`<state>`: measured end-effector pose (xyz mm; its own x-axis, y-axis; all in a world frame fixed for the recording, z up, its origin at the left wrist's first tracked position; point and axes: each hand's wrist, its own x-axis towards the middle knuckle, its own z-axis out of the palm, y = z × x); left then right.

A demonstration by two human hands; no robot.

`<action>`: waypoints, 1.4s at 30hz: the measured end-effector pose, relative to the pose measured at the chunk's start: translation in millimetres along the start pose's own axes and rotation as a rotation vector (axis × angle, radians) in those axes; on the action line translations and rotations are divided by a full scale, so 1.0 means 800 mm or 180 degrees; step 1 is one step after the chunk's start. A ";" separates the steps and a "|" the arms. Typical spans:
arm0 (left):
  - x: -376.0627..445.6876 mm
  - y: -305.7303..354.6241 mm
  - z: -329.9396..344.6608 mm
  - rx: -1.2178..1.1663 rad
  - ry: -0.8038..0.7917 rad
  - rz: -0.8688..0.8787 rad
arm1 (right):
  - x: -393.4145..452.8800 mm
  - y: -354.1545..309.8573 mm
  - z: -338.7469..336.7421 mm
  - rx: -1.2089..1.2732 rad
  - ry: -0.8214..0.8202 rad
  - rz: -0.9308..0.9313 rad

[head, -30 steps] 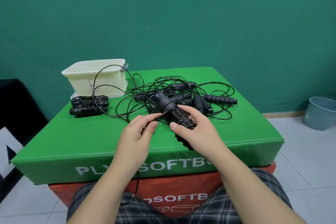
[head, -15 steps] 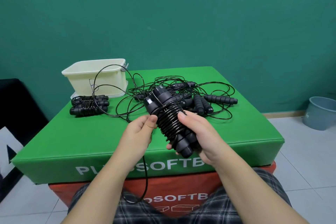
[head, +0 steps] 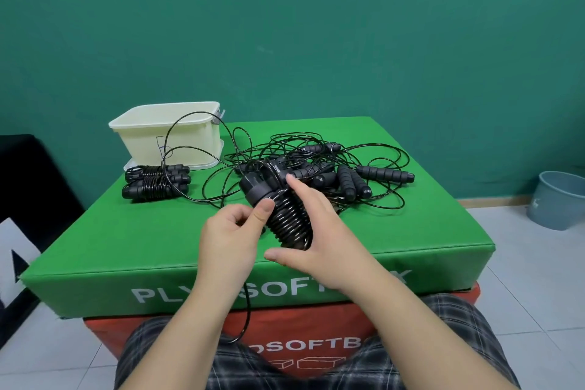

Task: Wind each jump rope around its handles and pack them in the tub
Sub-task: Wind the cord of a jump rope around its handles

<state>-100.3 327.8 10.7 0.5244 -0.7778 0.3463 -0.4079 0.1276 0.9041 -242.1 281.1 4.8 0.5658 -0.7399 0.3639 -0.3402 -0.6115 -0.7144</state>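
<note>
My right hand (head: pixel 313 231) grips a pair of black jump rope handles (head: pixel 281 209) with black cord coiled round them, held above the green box top. My left hand (head: pixel 231 231) pinches the loose cord beside the handles, its thumb against the handle's upper end; the cord's tail hangs down past the box front. A cream tub (head: pixel 171 136) stands at the back left. Two wound rope bundles (head: pixel 155 182) lie in front of the tub. A tangle of unwound ropes and handles (head: pixel 332 171) lies behind my hands.
The green foam box (head: pixel 126 250) sits on a red box (head: pixel 316 342). A grey bucket (head: pixel 557 199) stands on the tiled floor at right. A green wall is behind. My knees in checked trousers are at the bottom.
The wound handles tipped more upright and rose slightly; my right hand shifted its grip around the coil and my left thumb came up against the handle end, with more cord wrapped on.
</note>
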 end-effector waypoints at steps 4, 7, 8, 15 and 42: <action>0.000 0.000 0.000 0.0117 -0.0056 0.0120 | -0.003 0.004 0.003 -0.0004 0.0381 -0.0214; 0.004 -0.001 -0.002 0.0232 -0.0129 0.0319 | -0.005 0.004 0.001 0.0062 0.0526 -0.0107; 0.005 -0.004 -0.003 0.0242 -0.0184 0.0448 | -0.006 0.002 0.000 0.0140 0.0540 -0.0038; 0.014 -0.026 -0.017 -0.0069 -0.0812 0.1257 | -0.004 -0.005 -0.015 0.1391 0.0551 0.0316; 0.001 -0.018 0.011 -0.0750 -0.0123 -0.0254 | 0.003 -0.005 0.003 0.0066 0.0129 -0.0096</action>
<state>-100.7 319.7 -4.4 0.5171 -0.8136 0.2659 -0.1786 0.2012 0.9631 -237.9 282.3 6.8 0.5445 -0.7322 0.4091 -0.3076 -0.6281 -0.7147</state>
